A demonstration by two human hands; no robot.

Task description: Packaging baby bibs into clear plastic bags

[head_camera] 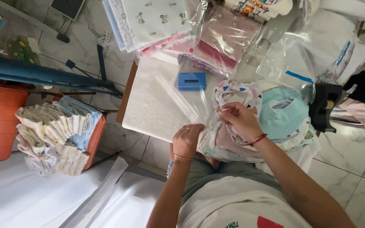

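You are holding a printed baby garment [233, 95] over the near right part of the white textured board [148, 101]. Your left hand [187, 140] is closing in a fist on the near edge of the soft cloth bundle and the clear plastic film [182, 99] lying over the board. Your right hand [241, 120] is pinching the garment's upper edge between narrowed fingers, just beside its rounded neck opening.

Judging from the layout, the packing is standing partway done. Several bagged sets [227, 40] are lying at the far side in glossy clear sleeves, while the garment in hand is not yet inside a sleeve. A teal ribbed piece [284, 112] and further pale pieces are waiting under and to the right of your hands. A large heap of folded cloths [55, 135] is resting on the orange stool [96, 137] at the left, so much material appears to be left.

The garment is thin, limp knit with small coloured prints. The film is smooth and reflecting light in streaks. The board is showing a pebbled, towel-like surface with a square edge. A blue rectangular block [192, 81] is sitting on the board, far from your hands
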